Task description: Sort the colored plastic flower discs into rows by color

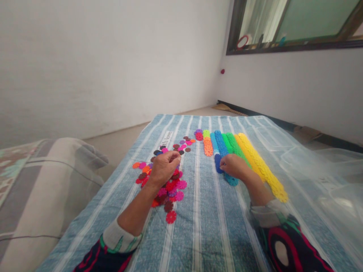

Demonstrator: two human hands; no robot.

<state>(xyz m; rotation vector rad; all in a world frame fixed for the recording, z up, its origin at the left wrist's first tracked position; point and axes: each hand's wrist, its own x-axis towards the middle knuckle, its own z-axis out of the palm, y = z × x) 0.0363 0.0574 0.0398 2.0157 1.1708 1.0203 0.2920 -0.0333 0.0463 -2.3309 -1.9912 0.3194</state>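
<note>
Above a loose pile of plastic flower discs [171,185] in red, pink, orange, purple and brown, my left hand [165,166] is closed in a pinch. Whatever its fingertips hold is too small to make out. My right hand [234,165] is also pinched, its fingertips at the near end of the dark blue discs [217,163]. Those discs continue a light blue row [214,140]. Beside it lie overlapping rows of blue discs [221,141], green discs [234,142] and yellow discs [259,166]. My right hand hides part of the blue and green rows.
Short rows of orange discs [208,146] and red discs [199,136] lie left of the blues. Clear plastic containers [320,160] stand at the right on the striped tablecloth [187,234]. A cloth-covered seat [56,181] is at the left, a wall [113,56] behind.
</note>
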